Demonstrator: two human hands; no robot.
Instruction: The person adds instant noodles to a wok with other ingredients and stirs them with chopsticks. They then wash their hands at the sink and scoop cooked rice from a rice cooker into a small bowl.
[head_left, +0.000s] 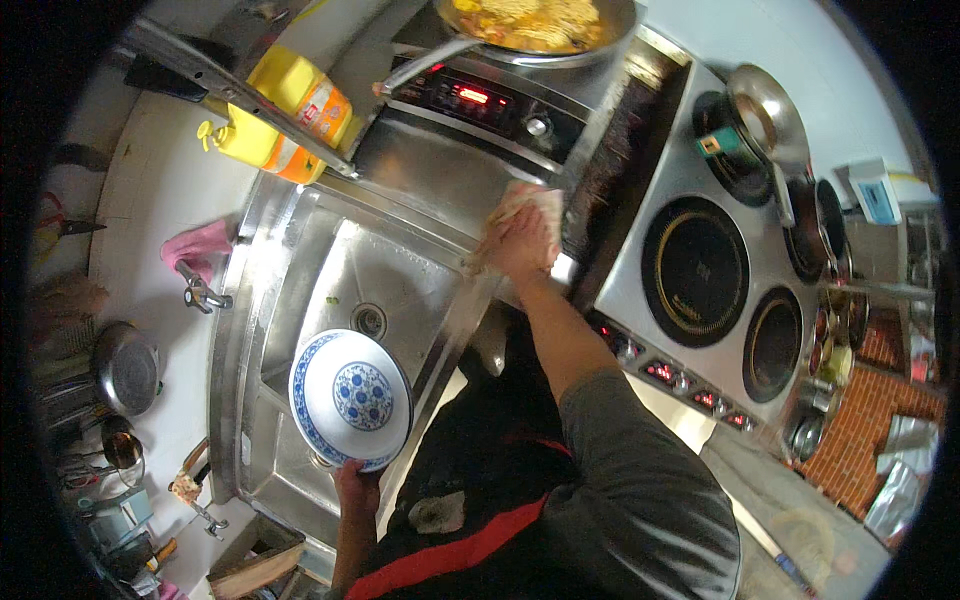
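My left hand grips the lower rim of a white bowl with a blue floral pattern, its hollow side facing up. The bowl is held over the divider of a stainless steel double sink. My right hand presses a pale, stained cloth onto the metal surface at the sink's far right corner. Just beyond the cloth stands a steel induction cooker with a lit red display. On top of it, a pan holds noodles in an orange-brown broth.
Yellow-and-orange jugs, one with a pump, stand behind a metal bar. A multi-burner induction range is at right, with a steel pan at its back. Faucets line the left wall, one draped with a pink cloth.
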